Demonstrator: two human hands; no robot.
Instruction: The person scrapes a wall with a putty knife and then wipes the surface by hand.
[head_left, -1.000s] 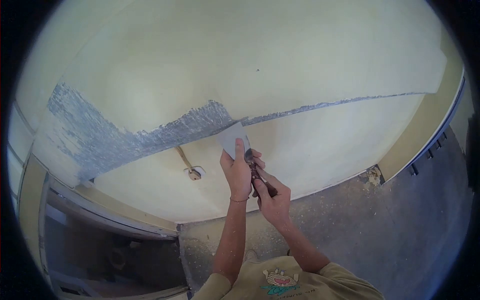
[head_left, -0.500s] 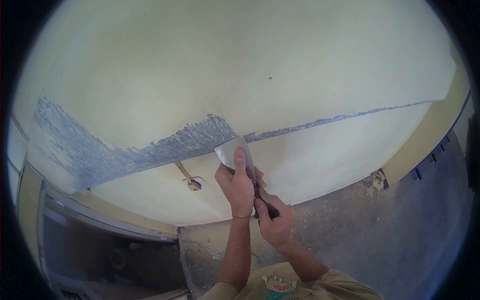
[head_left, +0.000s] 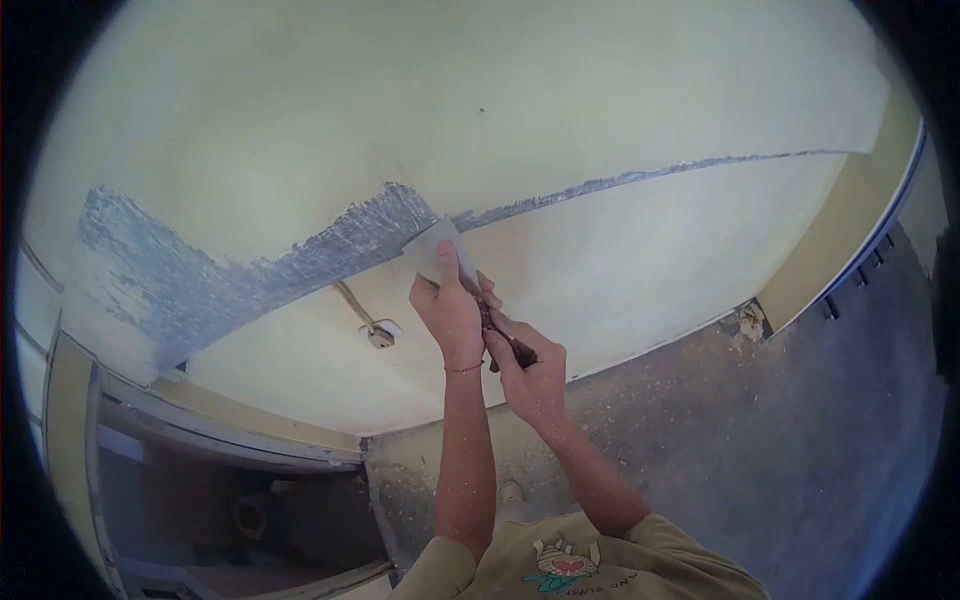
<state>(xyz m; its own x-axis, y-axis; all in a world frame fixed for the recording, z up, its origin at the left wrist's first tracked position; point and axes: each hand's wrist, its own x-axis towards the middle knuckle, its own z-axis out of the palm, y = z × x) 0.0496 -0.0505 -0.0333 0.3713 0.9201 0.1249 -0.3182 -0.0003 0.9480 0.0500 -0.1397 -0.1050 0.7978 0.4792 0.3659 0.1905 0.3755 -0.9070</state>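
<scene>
Both of my hands are closed on one scraper [head_left: 428, 243], which has a wide metal blade and a dark handle. My left hand [head_left: 452, 318] grips it near the blade, the thumb lying along the metal. Lower down, my right hand [head_left: 535, 375] wraps round the handle. The blade's edge is at the lower border of a grey, rough scraped patch [head_left: 330, 250] on the pale wall [head_left: 480, 60]. A thin grey scraped strip [head_left: 620, 182] runs on from the blade toward the right.
Below the strip, a cable comes down to a wall outlet [head_left: 380, 334]. Pale flakes litter the grey floor [head_left: 680, 440]. A dark doorway-like opening [head_left: 250, 520] lies at lower left. A shoe [head_left: 512, 492] shows under me, and dark pegs [head_left: 832, 307] line the right side.
The whole view has shifted, so wall and hands sit higher in the picture. Against the wall, the scraper has moved only slightly upward. Both hands keep their grip.
</scene>
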